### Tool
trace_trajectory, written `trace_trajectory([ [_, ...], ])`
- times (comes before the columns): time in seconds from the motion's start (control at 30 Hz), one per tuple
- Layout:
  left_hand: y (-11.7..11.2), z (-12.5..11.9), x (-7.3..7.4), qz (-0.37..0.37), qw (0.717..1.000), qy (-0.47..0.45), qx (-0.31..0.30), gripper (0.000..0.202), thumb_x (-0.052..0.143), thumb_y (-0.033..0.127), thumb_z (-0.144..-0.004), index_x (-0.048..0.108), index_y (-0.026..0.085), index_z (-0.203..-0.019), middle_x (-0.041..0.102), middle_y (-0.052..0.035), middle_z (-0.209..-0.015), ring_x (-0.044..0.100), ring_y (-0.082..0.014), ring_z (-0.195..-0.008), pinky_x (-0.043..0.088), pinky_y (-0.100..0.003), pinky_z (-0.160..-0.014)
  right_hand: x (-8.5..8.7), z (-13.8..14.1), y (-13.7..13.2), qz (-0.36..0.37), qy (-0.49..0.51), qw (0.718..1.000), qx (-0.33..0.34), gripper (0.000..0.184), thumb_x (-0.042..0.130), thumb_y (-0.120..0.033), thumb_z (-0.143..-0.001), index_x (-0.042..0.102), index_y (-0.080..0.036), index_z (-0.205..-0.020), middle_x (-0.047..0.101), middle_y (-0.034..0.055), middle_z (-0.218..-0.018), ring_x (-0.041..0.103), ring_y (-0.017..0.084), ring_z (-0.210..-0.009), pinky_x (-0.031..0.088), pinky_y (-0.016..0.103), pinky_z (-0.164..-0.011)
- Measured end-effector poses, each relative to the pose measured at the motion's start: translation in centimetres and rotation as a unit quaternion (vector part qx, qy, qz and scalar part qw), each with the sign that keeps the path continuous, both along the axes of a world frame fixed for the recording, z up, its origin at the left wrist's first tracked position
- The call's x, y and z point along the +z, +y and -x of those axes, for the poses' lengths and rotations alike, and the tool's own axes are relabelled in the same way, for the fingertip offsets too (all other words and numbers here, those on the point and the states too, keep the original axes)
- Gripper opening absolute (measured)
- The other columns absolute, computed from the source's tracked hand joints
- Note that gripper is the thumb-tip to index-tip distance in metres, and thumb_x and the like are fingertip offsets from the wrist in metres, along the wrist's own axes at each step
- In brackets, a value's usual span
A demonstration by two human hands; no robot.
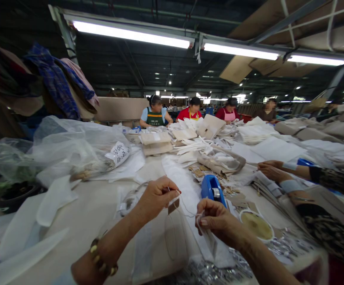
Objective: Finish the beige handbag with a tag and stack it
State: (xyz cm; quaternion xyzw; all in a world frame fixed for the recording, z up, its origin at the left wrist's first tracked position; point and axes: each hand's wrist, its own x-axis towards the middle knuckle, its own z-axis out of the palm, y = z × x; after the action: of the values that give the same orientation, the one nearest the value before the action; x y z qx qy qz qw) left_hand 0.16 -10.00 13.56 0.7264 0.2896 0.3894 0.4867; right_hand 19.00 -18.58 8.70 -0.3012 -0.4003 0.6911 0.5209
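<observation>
My left hand (pixel 160 194) is closed, thumb and finger pinching a thin white string (pixel 184 204). Just under its fingertips is a small brown tag (pixel 173 206); whether it hangs from the string I cannot tell. The string runs across to my right hand (pixel 216 219), whose fingers are also closed on it. A pale folded strip (pixel 210 237) shows below the right fingers; what joins it to the hand is hidden. Beneath both hands lies a folded beige fabric piece (pixel 172 247) with a whitish band (pixel 142 251) across it and a thin loop of cord on top.
A blue tape dispenser (pixel 210 189) stands just beyond my right hand. To the right are a white-rimmed dish (pixel 256 225), small shiny metal pieces (pixel 284 245) and a co-worker's hands (pixel 271 169). Plastic bags (pixel 71 144) lie left; stacked fabric (pixel 155 142) and several people are ahead.
</observation>
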Motion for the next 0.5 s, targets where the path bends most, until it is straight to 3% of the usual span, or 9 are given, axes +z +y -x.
trace_trajectory([
  [0.13,0.3,0.1,0.6,-0.02,1.0,-0.001,-0.001,0.016,0.063,0.03,-0.066,0.061,0.013,-0.064,0.055,0.0017,-0.064,0.046,-0.0045,-0.038,0.035,-0.018,-0.037,-0.4,0.7,0.0,0.003,-0.015,1.0,-0.02,0.023,0.083,-0.019,-0.055,0.065,-0.015,-0.068,0.069,0.0003,-0.07,0.06,0.008,-0.055,0.046,0.019,-0.055],
  [0.23,0.4,0.1,1.0,0.004,1.0,0.002,-0.006,0.017,0.061,0.031,-0.067,0.061,0.014,-0.068,0.056,0.0018,-0.055,0.046,-0.0063,-0.037,0.035,-0.018,-0.038,-0.6,1.2,0.1,0.007,-0.021,0.999,-0.044,0.025,0.085,-0.019,-0.05,0.066,-0.016,-0.067,0.068,-0.0017,-0.075,0.059,0.006,-0.057,0.045,0.018,-0.057],
  [0.37,-0.1,0.0,1.7,0.019,1.0,0.006,-0.008,0.015,0.06,0.029,-0.069,0.062,0.013,-0.07,0.05,0.0047,-0.04,0.045,-0.0066,-0.034,0.028,-0.017,-0.037,-1.2,1.5,0.3,0.02,-0.031,0.998,-0.057,0.03,0.086,-0.023,-0.049,0.067,-0.015,-0.071,0.067,-0.0021,-0.067,0.058,0.006,-0.056,0.042,0.018,-0.056],
  [0.5,-0.5,0.0,2.3,0.016,1.0,-0.015,-0.004,0.013,0.061,0.026,-0.067,0.06,0.014,-0.066,0.051,0.0049,-0.041,0.046,-0.0061,-0.036,0.031,-0.016,-0.038,-1.6,1.7,0.3,0.013,-0.054,0.996,-0.075,0.03,0.085,-0.027,-0.051,0.065,-0.014,-0.069,0.066,-0.0022,-0.061,0.056,0.006,-0.054,0.04,0.018,-0.056],
])
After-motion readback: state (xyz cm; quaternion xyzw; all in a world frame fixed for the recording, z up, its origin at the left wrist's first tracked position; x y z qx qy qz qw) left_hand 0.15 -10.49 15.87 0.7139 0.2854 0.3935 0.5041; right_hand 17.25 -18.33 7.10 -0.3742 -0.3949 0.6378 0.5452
